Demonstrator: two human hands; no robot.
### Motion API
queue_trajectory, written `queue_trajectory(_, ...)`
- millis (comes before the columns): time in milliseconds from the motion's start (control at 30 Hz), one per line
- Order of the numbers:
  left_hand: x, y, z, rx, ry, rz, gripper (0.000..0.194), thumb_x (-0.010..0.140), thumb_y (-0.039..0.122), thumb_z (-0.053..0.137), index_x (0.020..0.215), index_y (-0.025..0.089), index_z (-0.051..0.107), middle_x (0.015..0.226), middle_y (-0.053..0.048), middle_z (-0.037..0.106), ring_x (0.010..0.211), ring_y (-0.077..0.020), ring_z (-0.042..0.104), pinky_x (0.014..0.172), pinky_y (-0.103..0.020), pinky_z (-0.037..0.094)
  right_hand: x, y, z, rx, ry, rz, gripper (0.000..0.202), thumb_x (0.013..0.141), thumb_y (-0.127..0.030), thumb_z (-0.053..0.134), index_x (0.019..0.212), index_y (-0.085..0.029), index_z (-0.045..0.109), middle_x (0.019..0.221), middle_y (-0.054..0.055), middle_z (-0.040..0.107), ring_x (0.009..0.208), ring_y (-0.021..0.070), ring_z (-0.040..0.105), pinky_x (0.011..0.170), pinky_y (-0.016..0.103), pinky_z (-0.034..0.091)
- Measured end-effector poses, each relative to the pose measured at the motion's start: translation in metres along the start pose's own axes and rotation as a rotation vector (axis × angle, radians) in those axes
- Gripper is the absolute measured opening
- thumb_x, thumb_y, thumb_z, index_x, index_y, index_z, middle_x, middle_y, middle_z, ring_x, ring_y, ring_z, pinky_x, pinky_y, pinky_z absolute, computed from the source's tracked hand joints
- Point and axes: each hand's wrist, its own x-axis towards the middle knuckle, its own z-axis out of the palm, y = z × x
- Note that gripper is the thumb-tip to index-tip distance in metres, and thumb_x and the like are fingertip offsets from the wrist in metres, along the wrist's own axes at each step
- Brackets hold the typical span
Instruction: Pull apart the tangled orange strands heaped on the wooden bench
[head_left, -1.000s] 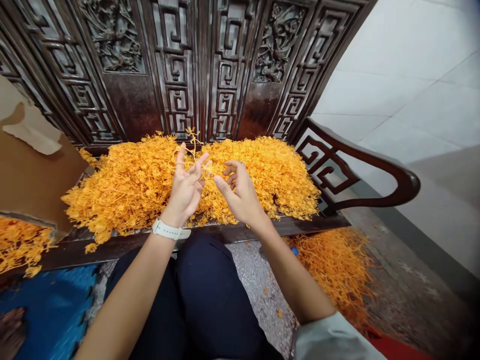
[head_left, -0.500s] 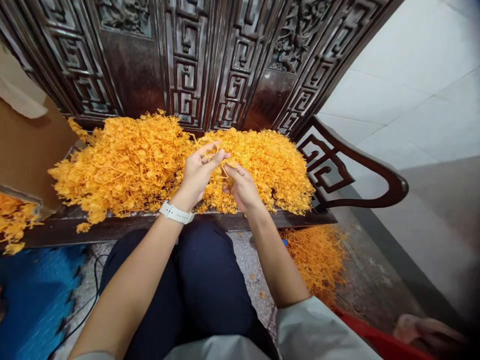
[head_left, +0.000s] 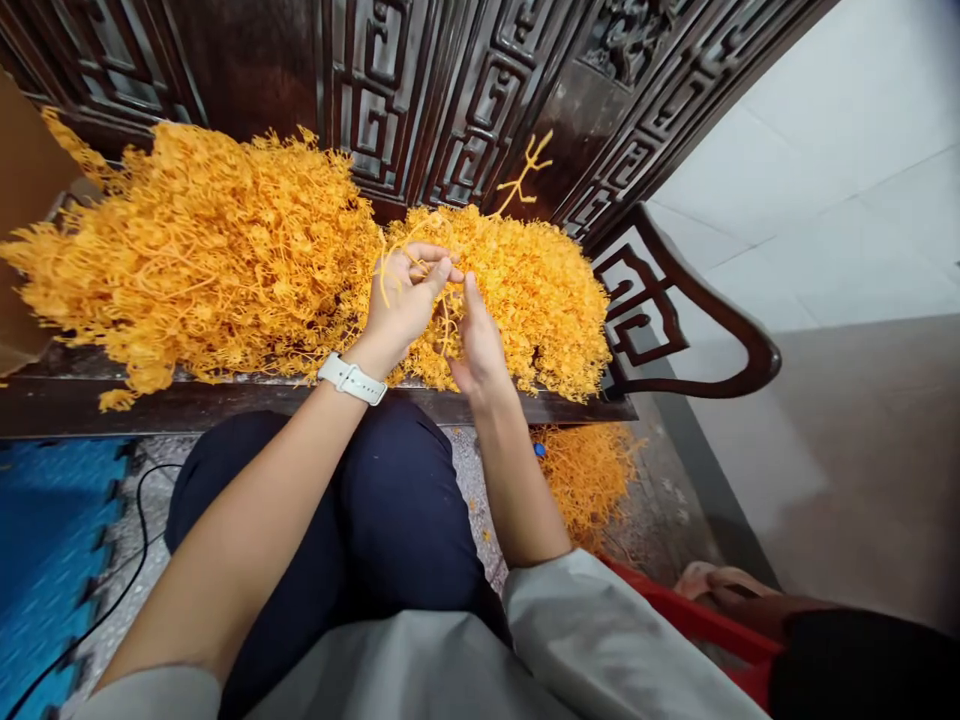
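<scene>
My left hand (head_left: 405,300), with a pale watch (head_left: 352,378) on its wrist, is closed in a pinch on a thin orange plastic stem (head_left: 387,272) that loops over the back of its fingers. My right hand (head_left: 480,340) is beside it, fingers stretched upward and thumb apart, fingertips close to the left ones. Whether it touches the stem I cannot tell. Behind the hands lies a heap of orange artificial sprigs (head_left: 544,300), with a second heap (head_left: 225,250) to the left. A bare branched sprig (head_left: 526,172) sticks up above the right heap; its lower end is hidden.
The heaps rest on a dark carved wooden bench (head_left: 240,404) with a curved armrest (head_left: 757,355) at right. Orange stems (head_left: 589,480) lie on the floor below. A cardboard box (head_left: 19,240), blue mat (head_left: 52,540) and black cable (head_left: 142,520) are at left; a red object (head_left: 697,615) is lower right.
The view has shifted, and the bench and heaps sit higher. My right hand has opened from a curled pinch to straighter fingers. A branched sprig now shows above the right heap.
</scene>
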Motion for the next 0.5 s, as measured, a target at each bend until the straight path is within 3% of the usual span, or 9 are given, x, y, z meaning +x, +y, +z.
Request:
queue_trajectory(100,0.003,-0.004,0.002,-0.051,0.057,0.011,0.018,0.090,0.012,0.079,0.100,0.018,0.066,0.093,-0.006,0.074,0.098,-0.0195,0.076,0.090,-0.032,0.058,-0.005,0.009,0.013,-0.036,0.038,-0.083,0.085,0.087,-0.096,0.038,0.134,-0.030,0.063,0.112,0.009,0.070,0.108,0.0247,0.065,0.084,0.037,0.056)
queue_trajectory(233,0.003,-0.009,0.005,-0.060,0.139,0.004,0.017,0.091,0.015,0.078,0.093,0.020,0.062,0.088,-0.004,0.073,0.084,-0.0160,0.075,0.082,-0.030,0.057,-0.012,0.017,0.031,-0.034,0.190,-0.146,0.077,0.093,-0.089,0.039,0.127,-0.025,0.067,0.101,0.009,0.067,0.104,0.0252,0.067,0.079,0.036,0.057)
queue_trajectory(400,0.005,-0.023,0.007,-0.088,0.246,-0.073,0.016,0.090,0.008,0.068,0.087,0.021,0.058,0.076,0.001,0.068,0.063,-0.0109,0.064,0.065,-0.026,0.050,-0.034,0.011,0.036,-0.093,0.354,-0.199,0.055,0.102,-0.074,0.042,0.089,-0.025,0.063,0.077,0.004,0.054,0.080,0.0201,0.059,0.068,0.033,0.050)
queue_trajectory(500,0.028,-0.026,-0.014,-0.113,0.313,-0.069,0.017,0.090,0.010,0.065,0.083,0.023,0.058,0.073,0.002,0.063,0.059,-0.0104,0.058,0.060,-0.026,0.047,-0.077,0.006,0.032,-0.257,0.401,-0.261,0.054,0.107,-0.065,0.041,0.070,-0.026,0.046,0.064,0.000,0.042,0.060,0.0160,0.044,0.061,0.033,0.041)
